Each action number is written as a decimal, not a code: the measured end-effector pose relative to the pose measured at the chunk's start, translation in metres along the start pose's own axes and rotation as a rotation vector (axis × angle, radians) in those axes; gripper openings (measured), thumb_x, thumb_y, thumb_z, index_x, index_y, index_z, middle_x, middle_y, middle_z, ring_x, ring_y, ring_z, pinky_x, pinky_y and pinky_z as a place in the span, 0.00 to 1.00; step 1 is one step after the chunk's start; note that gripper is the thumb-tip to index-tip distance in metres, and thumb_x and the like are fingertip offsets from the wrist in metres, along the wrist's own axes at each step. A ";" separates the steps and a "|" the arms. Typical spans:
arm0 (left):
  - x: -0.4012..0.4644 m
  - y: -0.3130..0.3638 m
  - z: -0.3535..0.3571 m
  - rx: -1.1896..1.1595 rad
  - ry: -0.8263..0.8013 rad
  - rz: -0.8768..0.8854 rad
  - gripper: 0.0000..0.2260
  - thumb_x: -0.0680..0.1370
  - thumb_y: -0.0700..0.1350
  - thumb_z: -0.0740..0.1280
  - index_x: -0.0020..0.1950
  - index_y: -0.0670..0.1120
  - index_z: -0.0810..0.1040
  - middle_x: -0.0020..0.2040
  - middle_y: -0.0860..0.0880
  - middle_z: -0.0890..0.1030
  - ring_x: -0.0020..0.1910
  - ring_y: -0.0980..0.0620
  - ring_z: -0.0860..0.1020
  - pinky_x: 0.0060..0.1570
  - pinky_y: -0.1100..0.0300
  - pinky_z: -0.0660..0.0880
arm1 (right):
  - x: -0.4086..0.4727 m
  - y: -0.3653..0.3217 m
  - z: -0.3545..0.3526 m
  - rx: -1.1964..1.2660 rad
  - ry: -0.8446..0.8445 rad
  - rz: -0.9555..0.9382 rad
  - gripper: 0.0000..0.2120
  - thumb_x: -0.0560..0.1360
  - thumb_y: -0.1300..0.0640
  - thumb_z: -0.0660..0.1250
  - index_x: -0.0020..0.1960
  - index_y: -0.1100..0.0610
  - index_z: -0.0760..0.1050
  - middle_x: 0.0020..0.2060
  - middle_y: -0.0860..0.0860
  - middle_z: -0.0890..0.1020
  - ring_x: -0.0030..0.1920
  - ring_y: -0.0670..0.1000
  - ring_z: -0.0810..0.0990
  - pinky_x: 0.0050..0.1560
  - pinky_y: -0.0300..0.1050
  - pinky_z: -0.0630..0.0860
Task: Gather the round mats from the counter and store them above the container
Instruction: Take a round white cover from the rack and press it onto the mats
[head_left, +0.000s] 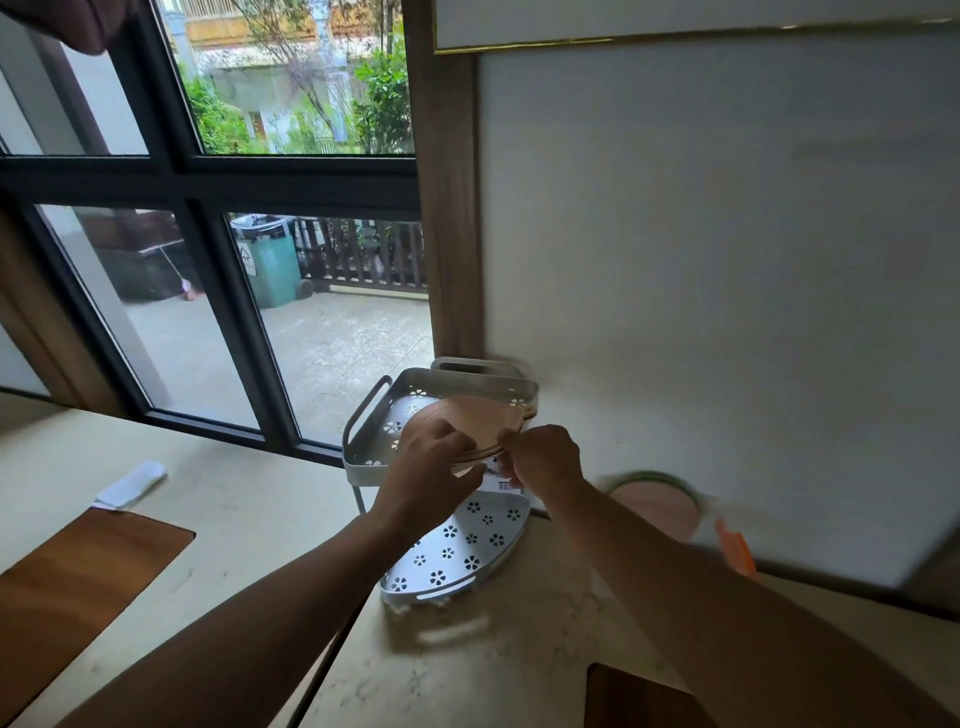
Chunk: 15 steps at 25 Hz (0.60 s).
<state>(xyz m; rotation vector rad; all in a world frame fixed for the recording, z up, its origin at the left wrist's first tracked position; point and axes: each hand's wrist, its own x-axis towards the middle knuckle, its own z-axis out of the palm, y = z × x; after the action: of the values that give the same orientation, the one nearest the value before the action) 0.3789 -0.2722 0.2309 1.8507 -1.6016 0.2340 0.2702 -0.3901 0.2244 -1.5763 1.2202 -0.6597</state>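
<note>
A stack of round tan mats (480, 415) hangs over the top tier (363, 441) of a white two-level corner rack with flower-shaped holes. My left hand (431, 462) grips the stack's near left edge, thumb under, fingers on top. My right hand (543, 457) pinches the stack's near right edge. A white label hangs below the mats between my hands. The lower tier (457, 551) of the rack holds nothing that I can see. The far part of the stack reaches the rack's back wall.
The rack stands in the corner of a pale stone counter (260, 519) under a window. A round pink object with a green rim (660, 504) and an orange item (735, 551) lie blurred to the right. A wooden board (78, 577) and a white folded cloth (132, 486) lie left.
</note>
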 end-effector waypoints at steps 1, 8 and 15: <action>0.001 -0.001 0.000 0.000 0.004 0.015 0.06 0.70 0.41 0.74 0.46 0.43 0.85 0.43 0.44 0.83 0.41 0.47 0.79 0.42 0.51 0.79 | 0.001 -0.001 0.001 0.033 -0.004 0.021 0.11 0.73 0.55 0.71 0.36 0.61 0.80 0.24 0.51 0.83 0.24 0.47 0.83 0.24 0.36 0.76; 0.004 0.012 -0.007 -0.009 0.005 -0.036 0.06 0.75 0.44 0.70 0.49 0.45 0.86 0.43 0.47 0.83 0.38 0.49 0.81 0.39 0.54 0.79 | -0.006 -0.009 -0.010 0.178 -0.075 -0.061 0.09 0.72 0.57 0.68 0.36 0.57 0.82 0.33 0.55 0.87 0.36 0.55 0.86 0.44 0.51 0.84; 0.012 0.051 -0.033 -0.026 0.134 0.029 0.08 0.74 0.48 0.71 0.48 0.44 0.83 0.44 0.46 0.81 0.37 0.48 0.79 0.36 0.51 0.79 | -0.035 -0.043 -0.047 0.289 -0.007 -0.334 0.10 0.74 0.60 0.68 0.36 0.58 0.82 0.32 0.57 0.84 0.35 0.57 0.83 0.43 0.54 0.82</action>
<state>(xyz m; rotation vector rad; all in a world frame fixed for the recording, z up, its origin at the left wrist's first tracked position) 0.3438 -0.2639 0.2806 1.7548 -1.5334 0.3418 0.2340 -0.3752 0.2857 -1.5442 0.8175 -0.9963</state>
